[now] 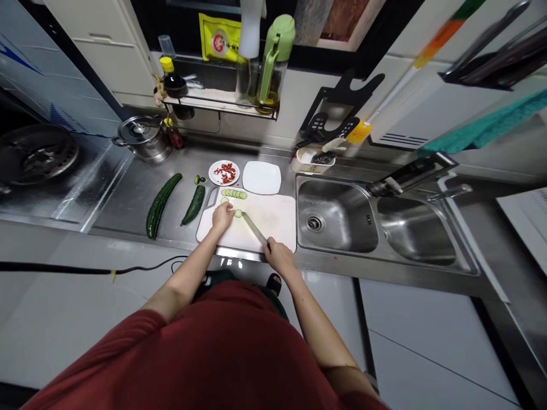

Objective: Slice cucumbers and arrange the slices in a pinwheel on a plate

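My right hand [278, 254] is wrapped round the handle of a knife [253, 228], whose blade points up and left over the white cutting board [273, 219]. The knife tip is beside a cucumber slice [238, 213]. My left hand [223, 216] is on the board's left part, fingers together by that slice; whatever they grip is too small to name. Above it lies another slice [224, 200], and a row of overlapping slices [234, 194] runs along the board's top edge. A shorter cucumber piece [194, 204] and a long whole cucumber [163, 205] lie left of the board.
Behind the board stand a plate of chopped red pieces [224, 172] and a white square plate [261, 177]. A double sink [337, 216] is on the right. A steel pot [144, 138] stands back left. Above hangs a shelf [222, 102] with bottles.
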The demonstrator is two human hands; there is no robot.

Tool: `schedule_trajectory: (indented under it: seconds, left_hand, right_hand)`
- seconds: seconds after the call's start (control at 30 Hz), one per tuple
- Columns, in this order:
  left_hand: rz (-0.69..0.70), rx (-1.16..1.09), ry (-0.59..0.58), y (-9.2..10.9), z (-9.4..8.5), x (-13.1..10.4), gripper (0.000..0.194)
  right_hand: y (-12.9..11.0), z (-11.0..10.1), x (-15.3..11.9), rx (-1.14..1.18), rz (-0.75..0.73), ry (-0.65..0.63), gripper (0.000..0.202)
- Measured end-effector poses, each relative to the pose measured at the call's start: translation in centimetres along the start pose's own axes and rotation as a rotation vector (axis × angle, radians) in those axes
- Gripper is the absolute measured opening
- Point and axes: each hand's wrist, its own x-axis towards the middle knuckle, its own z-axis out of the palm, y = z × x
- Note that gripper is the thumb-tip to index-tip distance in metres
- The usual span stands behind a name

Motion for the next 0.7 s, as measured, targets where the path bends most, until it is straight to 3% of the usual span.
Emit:
schedule_trajectory:
  seconds: [0.7]
  left_hand:
    - [-0.055, 0.016, -0.014, 0.19, 0.14, 0.42, 0.016]
  right_hand:
    - [-0.86, -0.18, 0.51, -0.061, -0.023, -0.092, 0.025]
